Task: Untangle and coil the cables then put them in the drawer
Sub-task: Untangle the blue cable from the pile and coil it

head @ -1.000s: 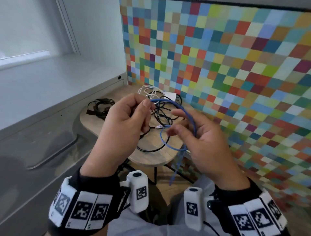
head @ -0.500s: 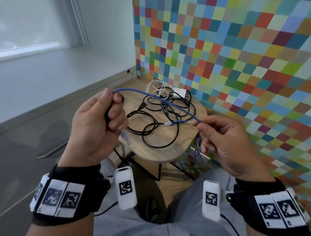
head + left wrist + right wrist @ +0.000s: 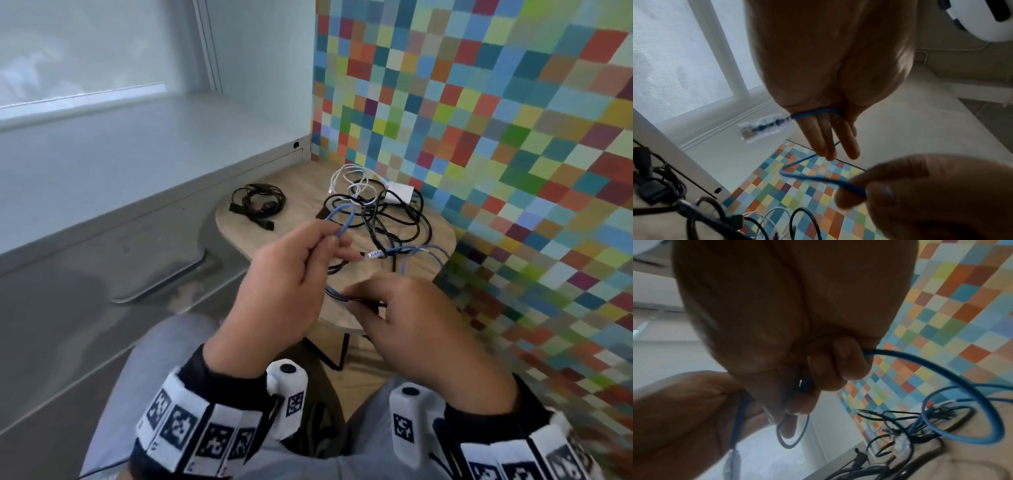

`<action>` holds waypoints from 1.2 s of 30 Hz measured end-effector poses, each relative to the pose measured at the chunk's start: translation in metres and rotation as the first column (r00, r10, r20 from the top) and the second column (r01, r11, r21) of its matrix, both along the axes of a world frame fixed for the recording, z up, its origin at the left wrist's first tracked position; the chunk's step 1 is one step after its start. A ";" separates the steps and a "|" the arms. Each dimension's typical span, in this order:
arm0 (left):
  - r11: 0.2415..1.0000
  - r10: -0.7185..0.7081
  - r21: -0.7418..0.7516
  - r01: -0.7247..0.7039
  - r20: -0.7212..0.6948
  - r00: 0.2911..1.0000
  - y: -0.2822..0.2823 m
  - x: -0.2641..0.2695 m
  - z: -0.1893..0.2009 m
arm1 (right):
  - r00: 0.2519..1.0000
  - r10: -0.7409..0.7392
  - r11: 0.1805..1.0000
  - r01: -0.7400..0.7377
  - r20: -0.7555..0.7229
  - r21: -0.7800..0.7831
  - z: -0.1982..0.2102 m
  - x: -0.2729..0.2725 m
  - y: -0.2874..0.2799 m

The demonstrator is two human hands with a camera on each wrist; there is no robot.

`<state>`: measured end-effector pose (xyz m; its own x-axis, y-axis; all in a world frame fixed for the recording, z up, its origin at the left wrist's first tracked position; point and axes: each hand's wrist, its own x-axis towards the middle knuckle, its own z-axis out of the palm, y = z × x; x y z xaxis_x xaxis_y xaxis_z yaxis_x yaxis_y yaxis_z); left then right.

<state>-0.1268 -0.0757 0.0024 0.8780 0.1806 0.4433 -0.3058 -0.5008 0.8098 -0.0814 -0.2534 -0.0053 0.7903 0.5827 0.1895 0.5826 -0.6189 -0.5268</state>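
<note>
A blue network cable [image 3: 344, 219] runs between both hands above a small wooden table [image 3: 301, 192]. My left hand [image 3: 329, 236] holds a small loop of it that sticks up past the fingers; in the left wrist view the blue cable [image 3: 818, 112] crosses the base of the fingers and its clear plug [image 3: 760, 128] hangs beside them. Just below, my right hand [image 3: 356, 298] pinches the cable, its fingers [image 3: 838, 366] curled round it. Another clear plug [image 3: 375, 254] and a wide blue loop [image 3: 428, 260] lie over the black cable tangle [image 3: 387, 219].
A white cable [image 3: 356, 178] and a white adapter [image 3: 399, 193] lie at the table's far side against the chequered wall [image 3: 513, 137]. A coiled black cable [image 3: 258, 200] sits apart at the table's left. A grey ledge [image 3: 102, 171] runs along the left.
The hands were apart with the blue cable stretched between them; they have now come close together and a small loop stands at the left hand's fingers.
</note>
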 end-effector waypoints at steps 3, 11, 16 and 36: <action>0.992 -0.042 0.121 0.045 -0.021 0.999 0.002 -0.005 -0.008 | 0.997 0.067 0.984 -0.070 0.024 0.165 0.005 -0.007 0.010; 0.967 -0.196 0.112 0.230 -0.254 0.947 0.023 -0.020 -0.002 | 0.996 0.089 0.925 -0.084 0.002 0.371 0.022 -0.009 0.009; 0.916 -0.353 -0.286 0.282 -0.240 0.904 0.050 -0.026 -0.008 | 0.997 0.002 0.864 0.035 -0.074 0.503 0.038 0.004 -0.014; 0.349 -0.186 -0.870 0.348 0.300 0.936 0.047 -0.010 0.008 | 0.980 -0.196 0.889 0.186 -0.019 0.418 -0.008 0.019 -0.007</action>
<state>-0.1367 -0.0284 0.0107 0.9099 0.3066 0.2793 -0.4138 0.6262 0.6607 -0.0623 -0.2602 -0.0132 0.8708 0.2850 0.4006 0.4904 -0.4465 -0.7484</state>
